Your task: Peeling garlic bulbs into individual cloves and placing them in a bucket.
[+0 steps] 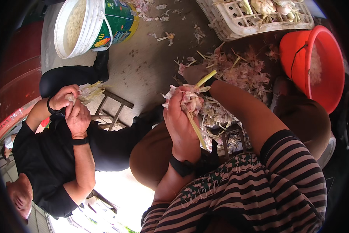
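My left hand (180,122) is closed around a bunch of papery garlic skins (192,102) with pale stalks sticking out at both ends; whether cloves remain inside is hidden. Just beyond it, my right hand (195,73) is shadowed and partly covered by the held stalk. It lies beside a heap of pinkish garlic skins (241,72), its fingers unclear. More skins and stalks (213,112) lie below my right forearm. At upper right, a white plastic crate (235,33) holds garlic bulbs (263,6). A red bucket (285,55) contains pale cloves (315,65).
A white-rimmed bucket (100,24) of peeled cloves (75,26) stands at upper left. At left, a co-worker in black (46,157) holds garlic with a stalk (90,91) in both hands. A small stool or rack (114,116) is between us. Scattered skins lie on the floor.
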The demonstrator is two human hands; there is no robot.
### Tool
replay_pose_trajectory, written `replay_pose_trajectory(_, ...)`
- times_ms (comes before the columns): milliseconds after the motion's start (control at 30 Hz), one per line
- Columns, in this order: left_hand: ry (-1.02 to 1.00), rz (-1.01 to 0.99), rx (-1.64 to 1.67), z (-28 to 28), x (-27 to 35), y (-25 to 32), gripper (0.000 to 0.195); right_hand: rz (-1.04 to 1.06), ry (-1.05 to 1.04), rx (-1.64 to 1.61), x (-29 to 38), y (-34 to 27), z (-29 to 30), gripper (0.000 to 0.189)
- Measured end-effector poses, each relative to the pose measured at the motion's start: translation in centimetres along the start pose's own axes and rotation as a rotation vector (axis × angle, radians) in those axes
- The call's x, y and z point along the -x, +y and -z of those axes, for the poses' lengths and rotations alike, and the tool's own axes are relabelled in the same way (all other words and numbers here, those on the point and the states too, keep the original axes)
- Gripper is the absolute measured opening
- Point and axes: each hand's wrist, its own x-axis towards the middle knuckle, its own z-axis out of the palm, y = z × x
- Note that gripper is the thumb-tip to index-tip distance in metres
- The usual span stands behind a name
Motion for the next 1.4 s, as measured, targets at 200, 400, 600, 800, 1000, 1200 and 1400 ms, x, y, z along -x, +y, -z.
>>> replay_pose_trajectory(200,-0.042,-0.032,0.076,-0.5,0.3,-0.9,0.024,-0.022,0.049,-0.43,2.7,2.1,4.7,0.032)
replay_pose_trajectory(400,0.016,0.2,0.509,-3.0,-0.2,-2.5,0.021,0.097,0.577,-0.271,12.6,7.1,8.8,0.012)
replay_pose_trajectory(600,-0.161,0.194,0.546,-4.8,0.8,-2.2,0.019,-0.357,0.569,-2.388,21.3,8.9,11.7,0.013)
replay_pose_trajectory(800,-0.224,0.209,0.608,-6.7,2.3,-2.2,0.02,0.053,1.001,-3.001,31.8,17.8,15.3,0.023)
replay_pose_trajectory(1000,-0.23,0.243,0.569,-8.9,3.8,-2.9,0.023,-0.178,1.101,-2.564,32.8,17.0,16.7,0.023)
replay_pose_trajectory(1200,-0.295,0.189,0.521,-10.4,4.4,-3.3,0.023,-0.291,0.521,-1.788,32.4,10.2,19.7,0.019)
replay_pose_trajectory(1400,-0.257,-0.024,0.316,-10.4,4.7,-2.7,0.035,-0.142,0.497,-0.893,31.6,5.5,19.5,0.032)
